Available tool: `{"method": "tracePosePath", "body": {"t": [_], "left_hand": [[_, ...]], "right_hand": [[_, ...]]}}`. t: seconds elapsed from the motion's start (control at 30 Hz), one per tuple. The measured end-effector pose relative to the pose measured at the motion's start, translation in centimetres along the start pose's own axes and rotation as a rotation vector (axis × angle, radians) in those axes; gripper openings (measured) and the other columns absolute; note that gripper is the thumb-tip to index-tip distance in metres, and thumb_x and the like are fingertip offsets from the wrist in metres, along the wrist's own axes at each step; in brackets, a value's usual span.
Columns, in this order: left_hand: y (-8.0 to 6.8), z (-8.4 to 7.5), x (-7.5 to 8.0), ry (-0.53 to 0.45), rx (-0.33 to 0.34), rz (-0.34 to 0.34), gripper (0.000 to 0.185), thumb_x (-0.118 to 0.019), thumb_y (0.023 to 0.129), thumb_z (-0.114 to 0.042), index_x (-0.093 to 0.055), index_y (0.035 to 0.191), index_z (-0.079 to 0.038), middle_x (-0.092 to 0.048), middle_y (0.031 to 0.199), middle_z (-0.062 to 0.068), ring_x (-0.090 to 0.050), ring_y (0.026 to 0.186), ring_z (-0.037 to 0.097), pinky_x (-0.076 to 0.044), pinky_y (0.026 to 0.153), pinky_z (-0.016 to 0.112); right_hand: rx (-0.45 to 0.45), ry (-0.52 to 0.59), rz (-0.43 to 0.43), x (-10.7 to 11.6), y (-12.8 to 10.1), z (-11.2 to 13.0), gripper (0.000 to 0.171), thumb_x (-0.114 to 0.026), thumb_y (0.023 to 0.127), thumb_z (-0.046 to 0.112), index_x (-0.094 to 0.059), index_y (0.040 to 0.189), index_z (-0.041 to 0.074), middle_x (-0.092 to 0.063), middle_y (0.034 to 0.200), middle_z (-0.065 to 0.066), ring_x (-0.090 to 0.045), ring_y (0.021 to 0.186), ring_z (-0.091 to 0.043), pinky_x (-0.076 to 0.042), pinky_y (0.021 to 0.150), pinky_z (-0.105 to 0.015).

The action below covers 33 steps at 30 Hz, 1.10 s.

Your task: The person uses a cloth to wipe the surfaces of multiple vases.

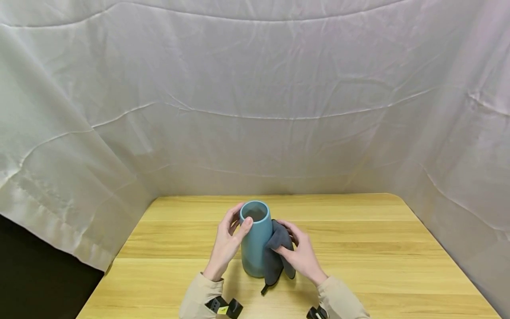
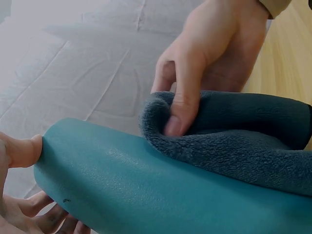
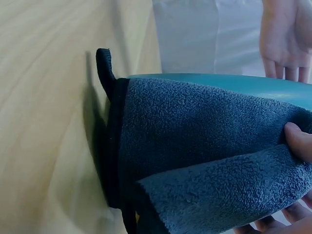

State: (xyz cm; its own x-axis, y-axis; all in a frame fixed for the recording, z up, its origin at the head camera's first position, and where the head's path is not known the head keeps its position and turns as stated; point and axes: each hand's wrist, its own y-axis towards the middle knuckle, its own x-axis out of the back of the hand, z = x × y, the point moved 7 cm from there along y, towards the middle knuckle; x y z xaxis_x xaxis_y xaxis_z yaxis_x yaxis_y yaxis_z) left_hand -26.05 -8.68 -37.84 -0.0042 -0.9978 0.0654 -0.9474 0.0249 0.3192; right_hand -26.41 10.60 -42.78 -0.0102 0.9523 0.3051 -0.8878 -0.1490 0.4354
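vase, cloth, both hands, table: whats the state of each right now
vase: upright on the table, mouth open, nothing visible inside
cloth: dark grey, folded, pressed against the vase's right side, its lower end hanging down to the table
left hand: grips the vase near its rim, thumb on the lip
right hand: fingers curled over the cloth, holding it to the vase
table: wooden, bearing the vase
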Motion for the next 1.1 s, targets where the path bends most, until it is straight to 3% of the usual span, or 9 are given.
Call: {"method": "tracePosePath", "body": {"t": [0.23, 0.47, 0.7, 0.9, 1.1], "left_hand": [[0.0, 0.0, 0.0, 0.001, 0.001, -0.002, 0.050, -0.066, 0.097, -0.012, -0.051, 0.144, -0.006, -0.056, 0.142, 0.018, -0.052, 0.134, 0.034, -0.034, 0.120, 0.052], [0.0, 0.0, 0.0, -0.004, -0.001, 0.002, 0.050, -0.066, 0.097, -0.013, -0.051, 0.144, -0.007, -0.057, 0.142, 0.017, -0.052, 0.134, 0.034, -0.033, 0.120, 0.052], [0.0, -0.1, 0.0, 0.002, -0.008, -0.001, 0.050, -0.066, 0.097, -0.012, -0.051, 0.144, -0.005, -0.057, 0.142, 0.016, -0.053, 0.132, 0.032, -0.034, 0.119, 0.051], [0.0, -0.1, -0.1, -0.001, -0.008, 0.002, 0.050, -0.066, 0.097, -0.012, -0.050, 0.144, -0.005, -0.057, 0.142, 0.016, -0.053, 0.133, 0.033, -0.034, 0.120, 0.052], [-0.1, -0.1, -0.1, -0.001, -0.008, 0.002, 0.050, -0.066, 0.097, -0.012, -0.051, 0.144, -0.006, -0.057, 0.142, 0.016, -0.052, 0.133, 0.033, -0.033, 0.120, 0.052]], "right_hand": [[0.007, 0.011, -0.016, 0.1, 0.1, 0.3, 0.059, -0.081, 0.084, 0.011, -0.059, 0.139, 0.014, -0.065, 0.136, -0.012, -0.065, 0.113, -0.016, -0.054, 0.094, -0.028], [0.113, 0.062, -0.040, 0.7, 1.2, 3.0, 0.057, -0.077, 0.085, 0.003, -0.059, 0.138, 0.009, -0.065, 0.134, -0.017, -0.063, 0.109, -0.005, -0.054, 0.094, -0.025], [0.150, 0.104, -0.032, 1.0, 2.1, 4.6, 0.060, -0.078, 0.084, 0.001, -0.057, 0.140, 0.010, -0.065, 0.134, -0.016, -0.062, 0.109, -0.001, -0.053, 0.095, -0.021], [0.142, 0.080, -0.035, 1.0, 1.9, 4.1, 0.059, -0.078, 0.084, 0.002, -0.058, 0.139, 0.010, -0.065, 0.133, -0.016, -0.063, 0.109, -0.002, -0.053, 0.094, -0.022], [0.061, 0.029, -0.021, 0.6, 0.8, 2.3, 0.059, -0.080, 0.084, 0.007, -0.059, 0.139, 0.013, -0.065, 0.135, -0.013, -0.064, 0.111, -0.006, -0.055, 0.094, -0.028]]}}
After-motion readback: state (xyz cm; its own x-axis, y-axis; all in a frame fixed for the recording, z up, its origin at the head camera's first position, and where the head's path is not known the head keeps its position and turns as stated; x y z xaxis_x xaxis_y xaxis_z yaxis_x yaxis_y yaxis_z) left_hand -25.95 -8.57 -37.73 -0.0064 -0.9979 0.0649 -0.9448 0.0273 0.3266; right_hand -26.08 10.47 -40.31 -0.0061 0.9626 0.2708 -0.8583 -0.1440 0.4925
